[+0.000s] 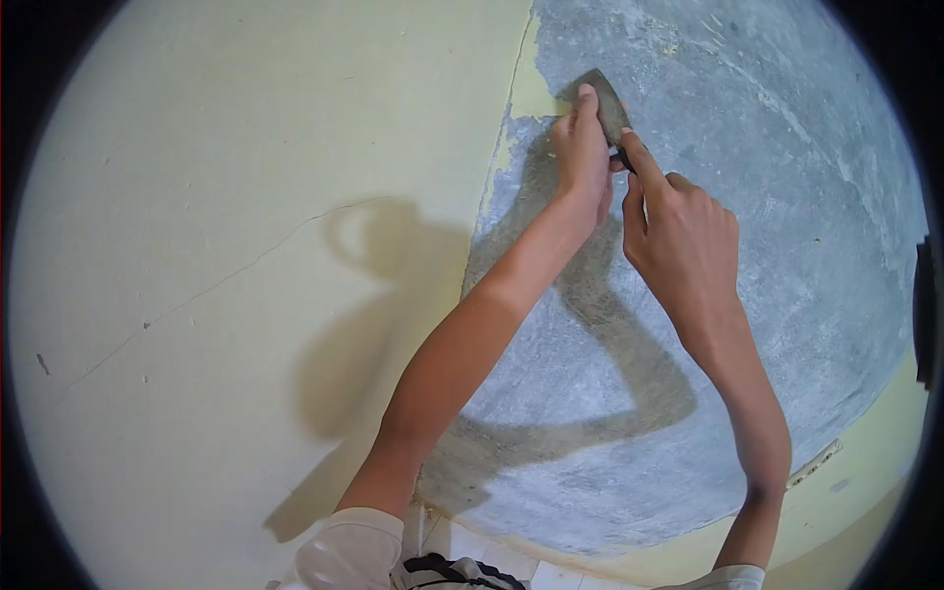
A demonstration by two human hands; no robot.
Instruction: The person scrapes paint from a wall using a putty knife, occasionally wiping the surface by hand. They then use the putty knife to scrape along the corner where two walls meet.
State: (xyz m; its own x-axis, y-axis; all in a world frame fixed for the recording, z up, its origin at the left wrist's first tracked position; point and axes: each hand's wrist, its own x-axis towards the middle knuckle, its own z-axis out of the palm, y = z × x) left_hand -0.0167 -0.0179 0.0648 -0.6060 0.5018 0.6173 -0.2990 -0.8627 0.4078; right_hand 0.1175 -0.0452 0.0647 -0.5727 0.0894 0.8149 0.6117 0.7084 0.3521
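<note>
A flat metal scraper (pixel 612 110) with a dark handle, mostly hidden, lies against the wall near the top centre. My left hand (pixel 585 152) is closed on it, the thumb pressed along its blade. My right hand (pixel 683 221) holds it from the right, with the index finger stretched onto the lower part of the blade. The blade's upper end is beside a small patch of yellow paint (pixel 534 96) bordering the bare grey wall surface (pixel 787 256).
Pale yellow wall (pixel 197 128) with a thin crack fills the left side. Arm shadows fall across both surfaces. White floor tiles (pixel 506 559) show at the bottom, and a dark object (pixel 922 313) stands at the right edge.
</note>
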